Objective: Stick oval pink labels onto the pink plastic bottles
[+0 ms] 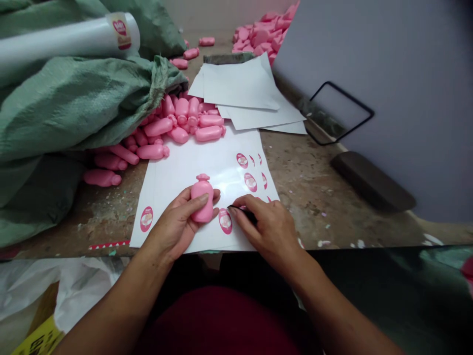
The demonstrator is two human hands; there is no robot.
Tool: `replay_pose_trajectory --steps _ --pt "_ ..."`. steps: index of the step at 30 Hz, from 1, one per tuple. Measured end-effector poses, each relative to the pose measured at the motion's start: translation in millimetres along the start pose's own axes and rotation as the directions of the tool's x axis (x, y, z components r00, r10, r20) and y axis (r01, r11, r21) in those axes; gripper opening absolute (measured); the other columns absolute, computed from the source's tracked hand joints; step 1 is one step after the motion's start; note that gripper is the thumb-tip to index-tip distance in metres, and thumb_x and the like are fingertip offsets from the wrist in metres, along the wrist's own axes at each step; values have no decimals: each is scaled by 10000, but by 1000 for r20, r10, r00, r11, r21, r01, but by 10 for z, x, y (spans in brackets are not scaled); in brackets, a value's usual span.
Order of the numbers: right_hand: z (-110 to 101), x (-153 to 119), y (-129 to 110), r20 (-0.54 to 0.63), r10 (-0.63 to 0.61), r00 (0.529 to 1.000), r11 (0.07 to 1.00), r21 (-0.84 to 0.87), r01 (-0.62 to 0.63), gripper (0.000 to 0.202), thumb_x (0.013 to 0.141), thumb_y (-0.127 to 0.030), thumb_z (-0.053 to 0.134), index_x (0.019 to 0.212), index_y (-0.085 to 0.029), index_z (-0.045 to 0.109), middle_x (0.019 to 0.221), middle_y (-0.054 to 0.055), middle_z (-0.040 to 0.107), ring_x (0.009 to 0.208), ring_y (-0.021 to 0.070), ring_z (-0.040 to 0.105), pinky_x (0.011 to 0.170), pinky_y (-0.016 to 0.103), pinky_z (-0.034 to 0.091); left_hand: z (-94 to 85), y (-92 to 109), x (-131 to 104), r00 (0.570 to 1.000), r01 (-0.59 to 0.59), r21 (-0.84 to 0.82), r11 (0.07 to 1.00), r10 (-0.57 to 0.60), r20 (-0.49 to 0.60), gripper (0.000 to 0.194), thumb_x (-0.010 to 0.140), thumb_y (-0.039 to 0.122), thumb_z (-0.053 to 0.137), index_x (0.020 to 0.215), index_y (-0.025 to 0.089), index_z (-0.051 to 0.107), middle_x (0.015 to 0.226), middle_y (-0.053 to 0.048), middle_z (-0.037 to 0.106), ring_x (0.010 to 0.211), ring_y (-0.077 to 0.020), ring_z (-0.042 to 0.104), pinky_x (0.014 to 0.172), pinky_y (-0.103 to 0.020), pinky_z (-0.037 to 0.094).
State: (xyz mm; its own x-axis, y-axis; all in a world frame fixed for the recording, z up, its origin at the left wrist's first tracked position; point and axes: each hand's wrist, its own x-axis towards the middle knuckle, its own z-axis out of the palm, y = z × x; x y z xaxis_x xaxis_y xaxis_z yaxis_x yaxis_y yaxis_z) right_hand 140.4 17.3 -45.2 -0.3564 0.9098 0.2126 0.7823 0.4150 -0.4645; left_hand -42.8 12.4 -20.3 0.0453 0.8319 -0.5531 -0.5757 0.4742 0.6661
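Note:
My left hand (181, 217) is closed around a small pink bottle (202, 199), its thumb across the front and its capped end pointing away from me. My right hand (258, 217) grips a thin black tool (248, 215), whose tip is beside an oval pink sticker (225, 221). That sticker lies on a white sticker sheet (185, 170) under both hands. Several more oval stickers are on the sheet, one at its left edge (146, 219) and others near its right edge (250, 182).
Pink bottles (158, 127) spill from a green sack (81, 103) at the left. White papers (240, 86) lie behind the sheet. More pink pieces (258, 37) are heaped at the back. A grey panel with a black wire frame (351, 96) stands at the right, on the worn table (303, 182).

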Motion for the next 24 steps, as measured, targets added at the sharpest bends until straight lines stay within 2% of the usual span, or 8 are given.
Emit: replay_pose_trajectory --steps 5,15,19,24 --pt "-44 -59 37 -8 -59 998 997 -53 59 203 979 -272 483 937 -209 671 817 34 770 668 184 638 697 327 316 -16 16 9 999 14 -13 1000 -14 32 280 824 118 697 1093 191 668 1016 -83 722 1151 -239 626 1028 -487 537" --pt "27 -80 -35 -53 -89 995 985 -154 80 223 995 -242 484 896 -182 676 780 44 764 590 183 582 687 331 299 -8 25 9 999 1 3 1000 -2 38 280 833 66 670 1091 175 690 1023 -97 715 1108 -215 633 943 -432 593" --pt "23 -42 -25 -23 -71 997 993 -94 68 221 987 -234 483 903 -181 681 774 52 757 612 186 604 692 330 316 -25 21 15 999 7 0 1000 -7 45 261 838 70 681 1081 167 691 1011 -93 719 1091 -205 644 947 -423 593" --pt "-44 9 19 28 16 999 997 74 -18 163 950 -274 536 893 -227 681 745 11 740 645 186 624 660 300 354 -48 17 24 999 7 -6 1000 -7 48 297 843 67 675 1124 164 675 1013 -97 733 1063 -198 665 937 -401 593"
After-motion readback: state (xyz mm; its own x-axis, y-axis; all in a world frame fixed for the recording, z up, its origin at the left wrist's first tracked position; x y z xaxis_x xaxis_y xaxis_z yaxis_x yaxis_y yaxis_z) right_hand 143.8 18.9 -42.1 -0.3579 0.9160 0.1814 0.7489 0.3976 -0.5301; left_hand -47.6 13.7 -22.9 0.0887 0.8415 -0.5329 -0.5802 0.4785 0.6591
